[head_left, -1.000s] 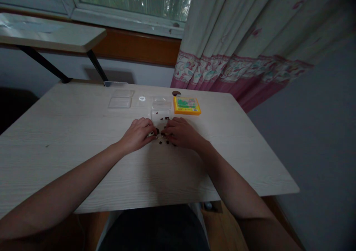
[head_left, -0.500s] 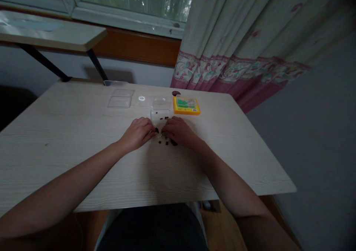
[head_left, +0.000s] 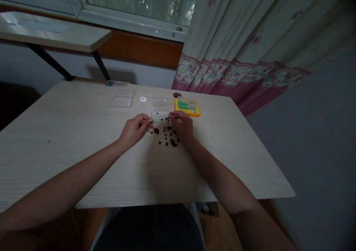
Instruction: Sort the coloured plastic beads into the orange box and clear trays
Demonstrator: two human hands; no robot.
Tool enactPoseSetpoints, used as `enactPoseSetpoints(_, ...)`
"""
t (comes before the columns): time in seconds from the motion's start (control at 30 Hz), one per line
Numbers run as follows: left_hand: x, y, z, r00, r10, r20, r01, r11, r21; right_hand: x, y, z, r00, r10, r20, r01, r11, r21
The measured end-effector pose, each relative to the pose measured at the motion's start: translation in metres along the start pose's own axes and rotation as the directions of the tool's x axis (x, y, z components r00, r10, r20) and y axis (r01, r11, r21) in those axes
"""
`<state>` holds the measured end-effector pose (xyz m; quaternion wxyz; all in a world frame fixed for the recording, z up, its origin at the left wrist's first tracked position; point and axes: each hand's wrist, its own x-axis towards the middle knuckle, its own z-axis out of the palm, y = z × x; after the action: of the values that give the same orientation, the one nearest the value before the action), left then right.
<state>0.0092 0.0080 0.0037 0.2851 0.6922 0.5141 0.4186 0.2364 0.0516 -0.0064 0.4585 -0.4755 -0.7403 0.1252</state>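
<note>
Small dark brown and cream pieces (head_left: 172,142) lie scattered on the table between my hands. On their left, my left hand (head_left: 135,129) is closed in a pinch, with what looks like a small dark piece at the fingertips. My right hand (head_left: 183,125) is pinched too, its fingertips over the right side of a clear plastic box (head_left: 155,115); whatever they hold is too small to make out. Several dark bits lie in that box, whose clear lid (head_left: 162,101) spreads out behind it.
A yellow-orange case (head_left: 187,108) with a green label lies just beyond my right hand. Farther left are another clear open box (head_left: 122,100) and a clear round item (head_left: 142,99). A brown disc (head_left: 177,94) rests near the back edge, and a raised shelf (head_left: 55,32) stands at the back left.
My hands have moved apart from the pile, uncovering more brown and cream pieces. The right one has risen toward the clear box; the left has drawn back a little to the left.
</note>
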Motion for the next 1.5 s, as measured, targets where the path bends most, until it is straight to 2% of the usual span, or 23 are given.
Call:
enactPoseSetpoints(0.17,0.003,-0.006,0.002,0.995,-0.077,-0.062,0.064,0.981,-0.186,0.003,0.004,-0.001,0.999,-0.028,-0.029,0.025,0.996,-0.087)
enactPoseSetpoints(0.33,0.009,-0.003,0.005,0.997,-0.022,-0.071,0.014,0.994,-0.109,0.004,0.01,0.001,1.0,-0.023,-0.019,0.019,0.983,-0.183)
enactPoseSetpoints(0.5,0.021,0.003,0.007,0.985,0.152,-0.082,-0.142,0.983,0.116,0.003,0.008,0.002,0.999,-0.025,-0.039,0.019,0.989,-0.147)
enactPoseSetpoints(0.6,0.024,0.001,0.007,0.947,0.315,-0.064,-0.288,0.92,0.265,0.003,0.005,0.001,0.999,-0.028,-0.035,0.024,0.991,-0.132)
enactPoseSetpoints(0.73,0.026,-0.003,0.006,0.9,0.435,-0.036,-0.404,0.862,0.307,0.002,0.004,0.002,0.999,-0.032,-0.019,0.029,0.992,-0.122)
enactPoseSetpoints(1.07,0.031,-0.007,0.008,0.93,0.366,-0.04,-0.343,0.902,0.261,0.003,0.001,0.003,0.998,-0.053,0.028,0.056,0.991,-0.123)
enactPoseSetpoints(1.33,0.033,-0.014,0.009,0.927,0.374,-0.032,-0.354,0.899,0.258,0.004,0.0,0.002,0.998,-0.059,0.038,0.062,0.993,-0.101)
enactPoseSetpoints(1.5,0.029,-0.011,0.006,0.916,0.402,0.0,-0.388,0.884,0.262,0.005,-0.002,0.001,0.998,-0.048,0.05,0.052,0.995,-0.089)
